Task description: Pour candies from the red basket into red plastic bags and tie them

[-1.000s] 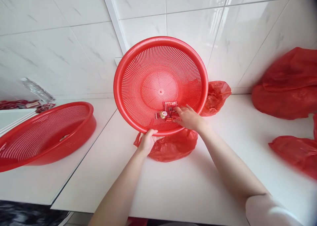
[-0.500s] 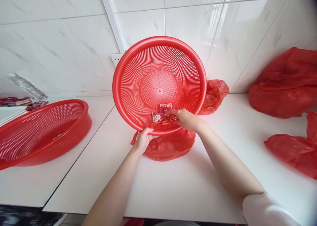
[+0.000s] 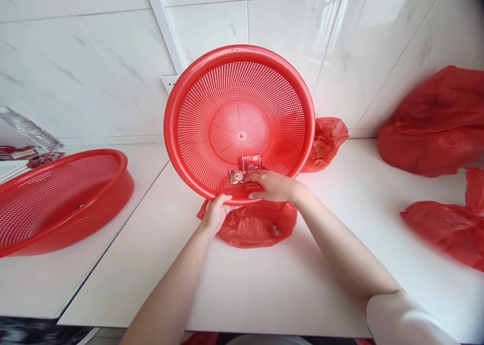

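A round red mesh basket (image 3: 240,52) is tilted up, its opening facing me. My left hand (image 3: 216,213) grips its lower rim, thumb over the edge. Inside, near the lower rim, lie small wrapped packets: a red one (image 3: 250,162) and a gold-and-red one (image 3: 236,177). My right hand (image 3: 267,185) reaches over the rim at these packets, fingers apart, with a red wrapper beneath them. Under the basket's lower edge an open red plastic bag (image 3: 257,226) lies on the white table (image 3: 242,284), a small item showing in it.
A second red basket (image 3: 113,204) leans at the left. Red plastic bags stand behind the basket (image 3: 327,143) and at the right (image 3: 431,128), (image 3: 446,226). A tiled wall (image 3: 291,22) rises at the back, with a socket (image 3: 169,83).
My right hand has shifted slightly left and its fingers have spread over the packets. A small item now shows in the bag below. The basket appears slightly larger and higher in view.
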`<move>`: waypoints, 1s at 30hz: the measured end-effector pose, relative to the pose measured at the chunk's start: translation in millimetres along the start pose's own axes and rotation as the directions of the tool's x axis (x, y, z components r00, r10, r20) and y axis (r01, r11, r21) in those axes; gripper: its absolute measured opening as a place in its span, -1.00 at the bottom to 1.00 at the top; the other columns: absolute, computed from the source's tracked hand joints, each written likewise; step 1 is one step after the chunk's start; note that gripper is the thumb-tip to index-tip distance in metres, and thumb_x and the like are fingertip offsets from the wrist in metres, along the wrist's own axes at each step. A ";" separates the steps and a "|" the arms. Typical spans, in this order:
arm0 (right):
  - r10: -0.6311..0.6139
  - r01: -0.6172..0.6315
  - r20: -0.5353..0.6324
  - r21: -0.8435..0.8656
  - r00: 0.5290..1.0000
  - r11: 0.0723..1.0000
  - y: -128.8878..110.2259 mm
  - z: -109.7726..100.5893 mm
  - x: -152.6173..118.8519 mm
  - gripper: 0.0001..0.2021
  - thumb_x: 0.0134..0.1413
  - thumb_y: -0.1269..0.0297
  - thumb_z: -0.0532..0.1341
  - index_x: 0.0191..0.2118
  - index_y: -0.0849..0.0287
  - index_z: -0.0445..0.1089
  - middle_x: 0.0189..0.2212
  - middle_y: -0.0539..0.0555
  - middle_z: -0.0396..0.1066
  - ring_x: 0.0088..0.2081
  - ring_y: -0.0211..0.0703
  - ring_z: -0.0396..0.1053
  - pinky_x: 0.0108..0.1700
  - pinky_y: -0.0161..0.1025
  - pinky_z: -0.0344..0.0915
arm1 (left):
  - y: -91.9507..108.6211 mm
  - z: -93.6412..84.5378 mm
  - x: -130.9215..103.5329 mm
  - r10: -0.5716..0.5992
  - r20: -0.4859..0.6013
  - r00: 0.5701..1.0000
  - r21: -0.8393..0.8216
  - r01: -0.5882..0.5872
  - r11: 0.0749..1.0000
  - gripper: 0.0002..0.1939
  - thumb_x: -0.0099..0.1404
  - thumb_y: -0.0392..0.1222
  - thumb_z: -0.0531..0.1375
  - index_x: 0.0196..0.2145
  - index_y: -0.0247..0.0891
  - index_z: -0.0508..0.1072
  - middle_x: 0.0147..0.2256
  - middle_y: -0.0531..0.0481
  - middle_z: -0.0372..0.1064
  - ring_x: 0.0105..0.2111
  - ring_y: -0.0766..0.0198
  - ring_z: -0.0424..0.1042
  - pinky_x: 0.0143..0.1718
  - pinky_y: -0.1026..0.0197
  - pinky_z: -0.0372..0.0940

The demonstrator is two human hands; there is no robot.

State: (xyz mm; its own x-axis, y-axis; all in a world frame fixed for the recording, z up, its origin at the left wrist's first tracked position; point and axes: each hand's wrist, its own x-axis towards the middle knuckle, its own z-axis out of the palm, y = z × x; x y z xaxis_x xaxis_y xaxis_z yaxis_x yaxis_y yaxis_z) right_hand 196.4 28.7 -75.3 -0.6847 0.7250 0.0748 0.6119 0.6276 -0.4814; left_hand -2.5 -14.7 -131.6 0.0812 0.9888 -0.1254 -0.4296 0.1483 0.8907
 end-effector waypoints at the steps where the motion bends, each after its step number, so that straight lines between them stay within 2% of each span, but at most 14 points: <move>1: -0.015 0.015 -0.015 -0.014 1.000 1.000 0.3 1.2 0.6 -0.62 0.16 0.33 0.22 0.11 0.18 0.39 0.02 0.20 0.44 0.03 0.02 0.40 0.06 -0.13 0.29 | 0.1 0.1 0.0 0.004 -0.001 1.000 -0.006 -0.004 1.000 -0.57 0.02 -0.24 0.23 -0.11 -0.37 0.50 -0.22 -0.15 0.55 -0.04 -0.12 0.47 0.00 -0.13 0.35; 3: -0.063 0.062 -0.036 -0.033 0.997 0.998 -0.1 1.4 1.0 -0.71 0.20 0.40 0.16 0.02 0.19 0.46 -0.07 0.18 0.48 -0.04 -0.03 0.43 0.02 -0.15 0.30 | 0.3 -0.6 0.8 0.007 -0.004 1.000 -0.023 -0.008 1.000 -0.56 0.02 -0.24 0.22 -0.10 -0.37 0.49 -0.24 -0.14 0.55 -0.04 -0.11 0.47 0.00 -0.13 0.35; 6: -0.154 0.154 0.003 -0.016 0.988 0.988 -0.9 -1.4 0.9 -0.72 0.12 0.33 0.27 -0.03 0.17 0.50 -0.09 0.16 0.50 -0.07 -0.03 0.44 -0.02 -0.16 0.32 | 0.5 -3.2 3.6 -0.005 -0.015 1.000 -0.039 0.004 0.999 -0.59 0.02 -0.23 0.21 -0.13 -0.38 0.48 -0.25 -0.15 0.55 -0.04 -0.12 0.47 0.00 -0.13 0.34; 8: -0.199 0.199 0.030 0.006 0.980 0.980 -1.2 -3.2 1.0 -0.70 0.05 0.39 0.31 -0.05 0.14 0.51 -0.08 0.14 0.50 -0.06 -0.04 0.43 -0.01 -0.17 0.31 | 0.4 -5.0 5.7 0.000 -0.028 1.000 -0.034 -0.001 0.999 -0.64 0.01 -0.22 0.21 -0.19 -0.38 0.49 -0.26 -0.17 0.55 -0.04 -0.13 0.47 0.00 -0.14 0.34; 12: -0.199 0.199 -0.005 0.018 0.980 0.980 -4.1 -4.9 0.1 -0.67 0.08 0.60 0.15 -0.11 0.17 0.53 -0.13 0.11 0.53 -0.11 -0.11 0.45 0.00 -0.20 0.30 | 0.1 -5.9 7.8 0.023 -0.053 0.998 -0.023 -0.024 0.999 -0.66 -0.01 -0.22 0.22 -0.23 -0.37 0.49 -0.26 -0.15 0.55 -0.03 -0.13 0.46 0.00 -0.14 0.34; 17: -0.216 0.219 -0.040 0.098 0.975 0.971 -11.5 -9.9 -6.5 -0.73 0.14 0.49 0.19 -0.05 0.19 0.48 -0.19 0.08 0.54 -0.22 -0.16 0.46 -0.14 -0.25 0.32 | 0.3 -2.9 5.5 0.015 -0.054 0.998 -0.025 -0.016 1.000 -0.66 -0.03 -0.22 0.23 -0.24 -0.38 0.48 -0.24 -0.17 0.54 -0.07 -0.11 0.48 -0.02 -0.13 0.34; 21: -0.214 0.214 -0.016 0.170 0.977 0.962 -16.1 -13.4 -9.9 -0.78 0.14 0.36 0.24 -0.08 0.20 0.48 -0.29 0.06 0.54 -0.32 -0.21 0.45 -0.23 -0.29 0.32 | 0.4 -1.9 4.2 -0.013 -0.040 0.999 -0.017 0.012 1.000 -0.67 -0.03 -0.19 0.24 -0.27 -0.39 0.50 -0.28 -0.18 0.54 -0.13 -0.10 0.51 -0.06 -0.10 0.37; 26: -0.243 0.234 0.024 0.199 0.970 0.952 -22.3 -17.3 -10.8 -0.78 0.26 0.33 0.13 -0.09 0.21 0.48 -0.28 0.07 0.53 -0.30 -0.20 0.45 -0.20 -0.27 0.32 | 1.0 -1.5 3.4 -0.017 -0.069 0.997 0.000 0.017 1.000 -0.73 -0.05 -0.19 0.25 -0.36 -0.38 0.51 -0.33 -0.16 0.53 -0.15 -0.09 0.51 -0.10 -0.05 0.39; 28: -0.231 0.229 -0.008 0.171 0.973 0.958 -22.1 -17.7 -10.1 -0.75 0.32 0.28 0.08 -0.11 0.19 0.49 -0.28 0.07 0.53 -0.29 -0.19 0.44 -0.16 -0.25 0.31 | 1.3 -0.5 2.3 -0.003 -0.075 0.997 0.008 0.003 1.000 -0.75 -0.05 -0.19 0.24 -0.36 -0.35 0.52 -0.30 -0.14 0.54 -0.13 -0.08 0.50 -0.12 -0.03 0.40; 30: -0.178 0.188 -0.093 0.114 0.980 0.976 -17.9 -15.5 -8.3 -0.72 0.36 0.25 0.03 -0.09 0.18 0.47 -0.21 0.10 0.51 -0.20 -0.16 0.44 -0.08 -0.22 0.29 | 1.1 1.0 0.7 0.019 -0.066 0.998 0.017 -0.018 1.000 -0.72 -0.03 -0.20 0.24 -0.30 -0.32 0.54 -0.27 -0.11 0.54 -0.12 -0.07 0.50 -0.14 -0.01 0.42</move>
State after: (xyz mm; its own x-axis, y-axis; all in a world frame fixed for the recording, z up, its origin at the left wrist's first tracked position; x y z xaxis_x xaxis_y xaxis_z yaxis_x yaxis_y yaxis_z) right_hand 197.2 15.9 -53.8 -0.7425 0.6253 0.2403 0.4234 0.7160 -0.5550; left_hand -2.0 -13.9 -130.2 0.0136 0.9904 -0.1373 -0.4157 0.1305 0.9001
